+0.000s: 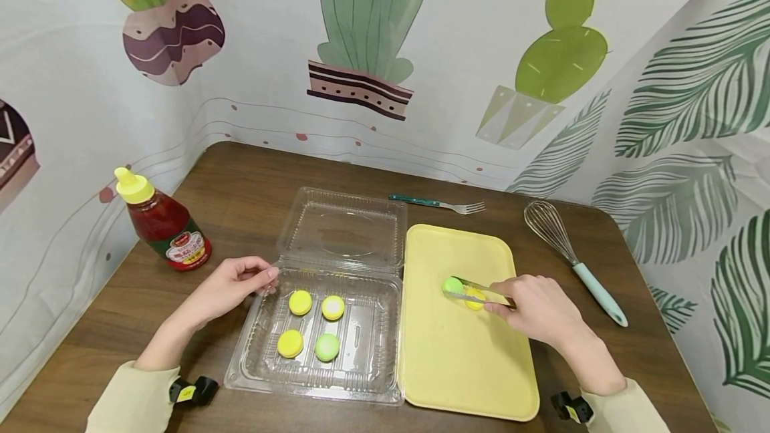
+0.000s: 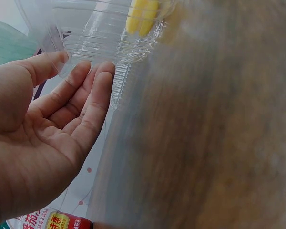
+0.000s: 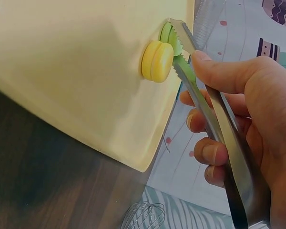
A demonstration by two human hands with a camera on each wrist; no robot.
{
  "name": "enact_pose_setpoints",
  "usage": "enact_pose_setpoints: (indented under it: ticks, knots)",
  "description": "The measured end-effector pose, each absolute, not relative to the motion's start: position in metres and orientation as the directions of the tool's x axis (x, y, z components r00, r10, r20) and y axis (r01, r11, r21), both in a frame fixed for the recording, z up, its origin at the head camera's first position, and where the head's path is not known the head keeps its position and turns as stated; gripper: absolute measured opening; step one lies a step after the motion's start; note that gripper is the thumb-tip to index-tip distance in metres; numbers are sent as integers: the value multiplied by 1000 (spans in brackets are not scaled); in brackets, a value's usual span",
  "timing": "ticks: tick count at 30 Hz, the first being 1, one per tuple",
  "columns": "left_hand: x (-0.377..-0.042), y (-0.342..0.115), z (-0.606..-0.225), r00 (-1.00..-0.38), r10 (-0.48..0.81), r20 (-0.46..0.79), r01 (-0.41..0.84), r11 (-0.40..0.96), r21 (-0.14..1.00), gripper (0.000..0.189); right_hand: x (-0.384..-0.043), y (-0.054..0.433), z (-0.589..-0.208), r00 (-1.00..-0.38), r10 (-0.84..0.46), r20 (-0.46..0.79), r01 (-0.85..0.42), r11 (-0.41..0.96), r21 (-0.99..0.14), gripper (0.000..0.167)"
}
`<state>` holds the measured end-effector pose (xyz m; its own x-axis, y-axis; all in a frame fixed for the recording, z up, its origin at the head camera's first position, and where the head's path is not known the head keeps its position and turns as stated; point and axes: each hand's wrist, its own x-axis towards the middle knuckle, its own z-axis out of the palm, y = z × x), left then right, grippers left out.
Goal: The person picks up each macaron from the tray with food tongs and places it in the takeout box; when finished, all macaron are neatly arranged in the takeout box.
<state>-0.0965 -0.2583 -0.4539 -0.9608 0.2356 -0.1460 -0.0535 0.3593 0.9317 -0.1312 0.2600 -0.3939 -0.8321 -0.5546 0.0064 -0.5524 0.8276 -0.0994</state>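
My left hand [image 1: 231,289] pinches the back left corner of a clear plastic clamshell box [image 1: 313,393], thumb and fingertips at its rim. Three yellow macarons, one of them the front left macaron [image 1: 291,344], and a green macaron [image 1: 327,347] sit in the box's base. Metal tongs [image 3: 236,162] are gripped in my right hand [image 1: 541,306] over a yellow tray [image 1: 463,366]. Between the serrated tong tips is another green macaron [image 3: 168,34]. Right beside it on the tray stands a yellow macaron [image 3: 157,62], partly behind the tongs in the head view.
The box's lid [image 1: 345,229] lies folded back. A ketchup bottle [image 1: 168,232] stands at the left. Behind the tray lies a fork [image 1: 436,204] with a green handle; a whisk [image 1: 574,262] rests at its right. A patterned cloth [image 1: 259,32] hangs behind the table.
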Motion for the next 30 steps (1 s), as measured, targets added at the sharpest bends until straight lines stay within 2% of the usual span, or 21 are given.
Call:
enact_pose_setpoints:
  ticks: [11,19,30]
  knots:
    - [-96,-258,-450,-963,233,-138,-52,341,939,25,-132,260,-394,-830,-557,9,-555,826,-93,14]
    - [-95,-258,-449,-961,248,-123,-30,347,937,23,-132,260,-392,-830,-556,29,-556,825,-100,26]
    - [-95,-258,-449,-964,246,-104,-9,359,933,21,-134,259,-386,-817,-573,67,-577,813,-84,26]
